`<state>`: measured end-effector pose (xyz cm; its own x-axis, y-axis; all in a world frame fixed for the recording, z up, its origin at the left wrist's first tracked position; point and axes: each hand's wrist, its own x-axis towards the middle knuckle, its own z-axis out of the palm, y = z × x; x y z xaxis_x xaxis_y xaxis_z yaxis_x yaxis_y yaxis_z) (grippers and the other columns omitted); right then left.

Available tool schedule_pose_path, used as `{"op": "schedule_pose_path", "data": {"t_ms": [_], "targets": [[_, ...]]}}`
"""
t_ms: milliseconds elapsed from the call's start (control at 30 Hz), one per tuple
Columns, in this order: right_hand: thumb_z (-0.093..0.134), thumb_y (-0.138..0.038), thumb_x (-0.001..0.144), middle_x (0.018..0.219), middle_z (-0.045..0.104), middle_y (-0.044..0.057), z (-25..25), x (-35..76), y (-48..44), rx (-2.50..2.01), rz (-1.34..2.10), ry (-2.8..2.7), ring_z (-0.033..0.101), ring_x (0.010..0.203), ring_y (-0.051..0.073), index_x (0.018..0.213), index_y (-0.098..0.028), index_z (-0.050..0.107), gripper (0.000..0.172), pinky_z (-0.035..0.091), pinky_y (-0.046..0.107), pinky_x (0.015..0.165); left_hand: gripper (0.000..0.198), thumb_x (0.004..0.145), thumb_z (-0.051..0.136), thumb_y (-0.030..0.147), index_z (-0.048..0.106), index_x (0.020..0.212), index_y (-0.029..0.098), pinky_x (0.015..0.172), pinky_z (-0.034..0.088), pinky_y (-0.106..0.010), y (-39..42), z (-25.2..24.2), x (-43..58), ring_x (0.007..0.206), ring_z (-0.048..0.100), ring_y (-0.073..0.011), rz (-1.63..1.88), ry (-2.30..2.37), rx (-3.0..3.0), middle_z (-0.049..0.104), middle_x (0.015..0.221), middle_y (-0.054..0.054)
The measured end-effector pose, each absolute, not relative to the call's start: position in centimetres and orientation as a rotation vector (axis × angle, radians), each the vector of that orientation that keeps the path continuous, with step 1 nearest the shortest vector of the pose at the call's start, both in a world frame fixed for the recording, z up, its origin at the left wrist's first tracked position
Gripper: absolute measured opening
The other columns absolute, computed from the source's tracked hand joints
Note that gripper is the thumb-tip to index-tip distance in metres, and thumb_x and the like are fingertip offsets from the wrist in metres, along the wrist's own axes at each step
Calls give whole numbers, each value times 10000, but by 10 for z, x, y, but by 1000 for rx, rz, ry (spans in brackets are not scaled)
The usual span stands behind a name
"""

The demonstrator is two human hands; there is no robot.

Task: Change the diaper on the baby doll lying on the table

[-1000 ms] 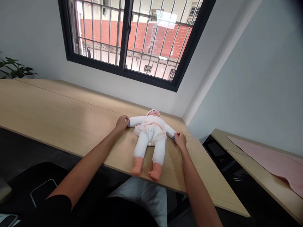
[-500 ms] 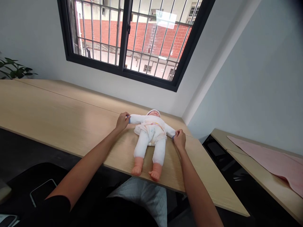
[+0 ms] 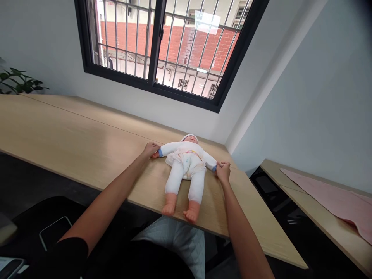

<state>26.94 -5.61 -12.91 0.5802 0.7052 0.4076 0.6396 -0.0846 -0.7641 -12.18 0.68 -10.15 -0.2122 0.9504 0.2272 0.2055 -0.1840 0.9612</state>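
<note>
A baby doll (image 3: 190, 157) in a white cap, white long-sleeved top and white leggings lies on its back on the wooden table (image 3: 95, 151), bare feet toward me. Its arms are spread out to both sides, with blue cuffs at the wrists. My left hand (image 3: 151, 148) is closed around the doll's hand on the left, just past the cuff. On the other side my right hand (image 3: 223, 171) pinches the doll's hand by the right cuff, and my fingers mostly hide it. A pale frilled skirt is bunched at the doll's waist.
The table's front edge runs close under the doll's feet. Behind the table is a wall with a barred window (image 3: 151, 83). At right stands another table with a pink cloth (image 3: 328, 193). A plant (image 3: 21, 81) is at far left, and a dark chair (image 3: 52, 217) is below left.
My left hand has moved slightly down and outward, from the cuff to the doll's hand. My right hand has shifted a little outward, showing more of the blue cuff.
</note>
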Motion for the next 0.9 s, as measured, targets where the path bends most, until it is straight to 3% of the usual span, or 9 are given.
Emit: {"op": "schedule_pose_path", "data": {"t_ms": [167,367,500,767,900], "targets": [[525,-401,835,947,690,139,-130,270,-54,-1775,104,-1082,645,854,269,969,-176,507,262,432,307,705,251,915,573,369,607,923,120,641,519,-265,6,-103,-120,682,590,-102,1431,1464,1322,624,825,-9],[513,-434,829,943,688,137,-133,272,-57,-1778,87,-1042,638,865,269,987,-169,522,308,436,315,727,150,734,677,248,549,714,172,624,457,-255,5,-99,-120,665,577,-145,1543,1511,1355,604,698,0],[440,-419,851,955,679,131,-131,271,-58,-1754,63,-1066,623,892,267,922,-176,557,279,429,325,773,83,748,588,267,546,726,198,701,449,-269,6,-96,-121,770,590,-170,1603,1534,1407,628,795,-20],[362,-437,860,993,675,142,-124,270,-60,-1677,59,-1007,602,912,268,830,-179,594,347,423,348,831,193,764,578,383,514,687,217,723,436,-306,0,-92,-123,747,565,-193,1662,1568,1362,572,725,-15],[369,-504,858,967,678,122,-120,269,-59,-1587,106,-976,609,897,252,868,-171,602,407,453,330,795,302,850,428,484,525,776,208,657,466,-289,-5,-81,-119,713,564,-167,1747,1405,1274,562,802,-28]]}}
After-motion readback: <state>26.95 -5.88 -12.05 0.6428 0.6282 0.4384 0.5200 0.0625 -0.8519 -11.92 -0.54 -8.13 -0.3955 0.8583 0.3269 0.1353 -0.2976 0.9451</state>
